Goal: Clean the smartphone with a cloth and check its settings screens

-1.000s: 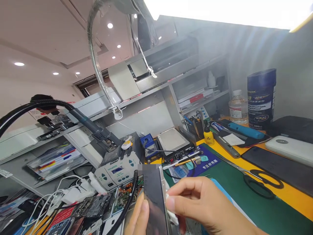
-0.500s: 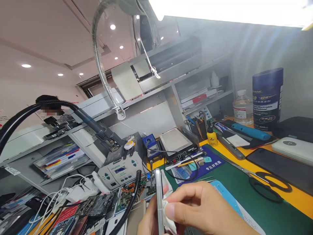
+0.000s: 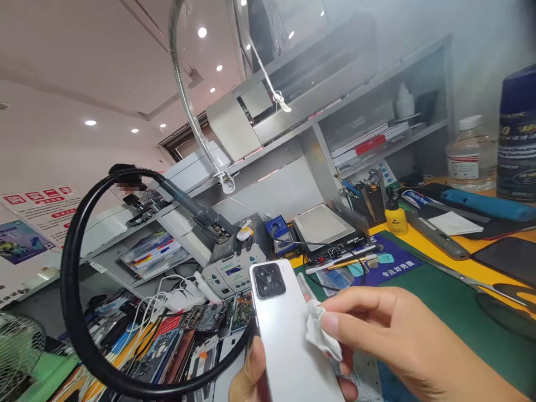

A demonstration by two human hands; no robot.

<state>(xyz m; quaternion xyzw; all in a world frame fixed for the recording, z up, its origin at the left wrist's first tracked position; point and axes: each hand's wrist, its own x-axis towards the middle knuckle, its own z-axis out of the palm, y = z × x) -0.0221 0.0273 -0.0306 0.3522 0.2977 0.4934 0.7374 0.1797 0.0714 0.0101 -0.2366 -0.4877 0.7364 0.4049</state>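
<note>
A white smartphone [image 3: 288, 340] is held upright, its back and square black camera block facing me. My left hand [image 3: 250, 368] grips it from below, with the thumb on its left edge and fingertips showing at its lower right. Between the thumb and fingers of my right hand [image 3: 372, 329] is a crumpled white wipe [image 3: 320, 332], pinched against the phone's right edge. Part of the wipe goes behind the phone, out of sight.
Behind the phone stand a grey rework station [image 3: 234, 273] and a flat heating plate [image 3: 326, 226]. A black hose [image 3: 69, 279] loops across the left, over several phone parts. Scissors [image 3: 481, 282], a yellow bottle [image 3: 396, 215] and a clear bottle [image 3: 469, 156] are at the right.
The phone has turned from edge-on to show its white back. My view has shifted left, bringing in a poster and a fan. My right hand still pinches the wipe at the phone's edge.
</note>
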